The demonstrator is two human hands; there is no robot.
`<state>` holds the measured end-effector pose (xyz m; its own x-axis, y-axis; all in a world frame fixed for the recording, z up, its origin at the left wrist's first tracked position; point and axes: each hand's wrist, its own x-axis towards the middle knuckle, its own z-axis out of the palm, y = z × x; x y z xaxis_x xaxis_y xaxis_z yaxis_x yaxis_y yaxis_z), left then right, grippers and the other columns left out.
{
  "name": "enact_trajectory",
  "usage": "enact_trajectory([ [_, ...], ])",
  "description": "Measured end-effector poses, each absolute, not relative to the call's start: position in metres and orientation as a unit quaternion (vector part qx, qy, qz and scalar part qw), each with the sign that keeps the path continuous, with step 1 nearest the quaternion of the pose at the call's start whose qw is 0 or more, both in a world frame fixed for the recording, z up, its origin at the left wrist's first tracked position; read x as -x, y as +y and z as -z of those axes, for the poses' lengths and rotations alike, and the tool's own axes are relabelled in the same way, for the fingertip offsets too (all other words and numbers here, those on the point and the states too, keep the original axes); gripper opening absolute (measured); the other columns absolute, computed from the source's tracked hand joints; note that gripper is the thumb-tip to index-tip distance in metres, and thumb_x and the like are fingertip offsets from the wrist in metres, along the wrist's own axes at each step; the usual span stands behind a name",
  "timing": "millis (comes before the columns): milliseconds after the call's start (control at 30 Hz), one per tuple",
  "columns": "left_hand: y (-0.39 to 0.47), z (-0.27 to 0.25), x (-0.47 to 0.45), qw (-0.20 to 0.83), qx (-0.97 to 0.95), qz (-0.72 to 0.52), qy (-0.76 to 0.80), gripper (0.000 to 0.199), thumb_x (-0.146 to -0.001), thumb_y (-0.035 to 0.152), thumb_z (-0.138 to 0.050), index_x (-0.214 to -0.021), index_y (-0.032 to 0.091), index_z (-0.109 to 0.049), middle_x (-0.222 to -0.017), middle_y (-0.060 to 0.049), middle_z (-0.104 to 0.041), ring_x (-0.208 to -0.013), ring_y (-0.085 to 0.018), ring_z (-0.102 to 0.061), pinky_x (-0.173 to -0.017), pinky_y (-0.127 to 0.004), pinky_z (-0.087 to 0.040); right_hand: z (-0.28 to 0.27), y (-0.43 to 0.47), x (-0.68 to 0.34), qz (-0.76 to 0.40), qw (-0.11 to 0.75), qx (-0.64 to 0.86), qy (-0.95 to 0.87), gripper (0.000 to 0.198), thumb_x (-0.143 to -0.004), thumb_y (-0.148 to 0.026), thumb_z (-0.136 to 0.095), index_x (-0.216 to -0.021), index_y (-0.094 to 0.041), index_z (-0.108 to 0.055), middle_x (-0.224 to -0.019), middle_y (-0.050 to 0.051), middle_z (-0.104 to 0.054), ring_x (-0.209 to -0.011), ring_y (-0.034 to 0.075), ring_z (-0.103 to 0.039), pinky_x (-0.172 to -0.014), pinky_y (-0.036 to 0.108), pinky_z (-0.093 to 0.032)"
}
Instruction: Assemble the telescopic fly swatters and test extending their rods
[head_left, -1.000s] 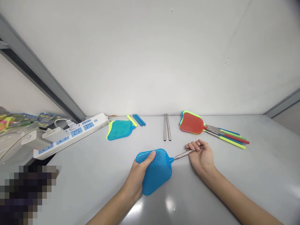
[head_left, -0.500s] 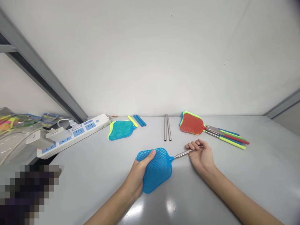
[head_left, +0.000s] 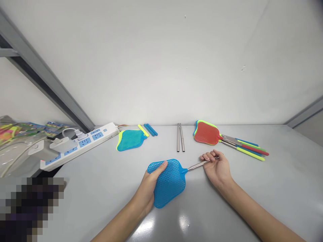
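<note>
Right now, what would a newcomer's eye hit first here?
The bright blue mesh head, front and centre, held in the left hand, with the right hand around its metal rod. Next, the red mesh head topping a stack near the wall, right of centre. Then the white power strip with plugs, far left.

Left hand (head_left: 148, 187) grips blue mesh paddle (head_left: 170, 188) | right hand (head_left: 217, 168) holds its metal rod (head_left: 197, 165) | two loose rods (head_left: 178, 141) beyond | red-topped swatter stack (head_left: 207, 133), right
</note>
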<state>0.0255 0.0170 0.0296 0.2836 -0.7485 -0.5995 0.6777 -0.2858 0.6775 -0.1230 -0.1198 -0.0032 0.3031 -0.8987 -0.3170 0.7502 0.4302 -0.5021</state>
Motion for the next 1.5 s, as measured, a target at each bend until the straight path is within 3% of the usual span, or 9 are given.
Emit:
enact_trajectory([
  [700, 0.0153, -0.0246, -0.0271, 0.608, -0.531, 0.589, -0.039, 0.033, -0.063, 0.039, -0.062, -0.083, 0.013, -0.059, -0.071, -0.006, -0.064, -0.063, -0.017, -0.059, -0.066, -0.032, -0.047, 0.0064, -0.1207, 0.1181, 0.53, 0.791, 0.122, 0.281, 0.021, -0.07, -0.017, -0.048, -0.055, -0.018, -0.033, -0.043, -0.007, -0.024, -0.044, 0.008, -0.031, -0.05, 0.024, -0.033],
  [1300, 0.0105, -0.0221, -0.033, 0.6, -0.532, 0.598, 0.006, 0.047, -0.06, 0.044, -0.063, -0.096, 0.014, -0.056, -0.091, -0.012, -0.063, -0.074, -0.025, -0.061, -0.069, -0.038, -0.047, 0.0066, -0.1222, 0.118, 0.518, 0.801, 0.121, 0.276, 0.019, -0.073, -0.018, -0.044, -0.056, -0.017, -0.036, -0.044, -0.007, -0.025, -0.044, 0.008, -0.033, -0.049, 0.024, -0.033],
  [1500, 0.0103, -0.0226, -0.0314, 0.605, -0.535, 0.589, 0.006, 0.041, -0.06, 0.042, -0.064, -0.089, 0.014, -0.057, -0.082, -0.008, -0.064, -0.069, -0.023, -0.061, -0.069, -0.037, -0.048, 0.0063, -0.1225, 0.1188, 0.51, 0.801, 0.119, 0.288, 0.02, -0.073, -0.017, -0.044, -0.056, -0.017, -0.035, -0.045, -0.007, -0.025, -0.044, 0.008, -0.033, -0.048, 0.023, -0.033],
])
